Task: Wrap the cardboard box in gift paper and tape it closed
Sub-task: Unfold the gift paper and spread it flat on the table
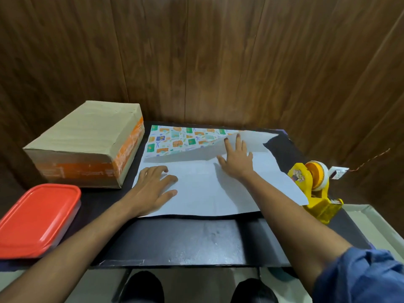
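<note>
Gift paper [203,189], flat white sheet, creased; hands [153,186] pressing it.

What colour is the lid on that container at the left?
Red-orange; the lid shows plainly in the head view, near the box.

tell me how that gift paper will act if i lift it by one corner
The gift paper will probably flop and bend: its far part is folded over and its near edge ripples. It looks thin, so likely light and easy to crease or tear. On the smooth black table it may slide unless the left hand keeps pressing it.
</note>
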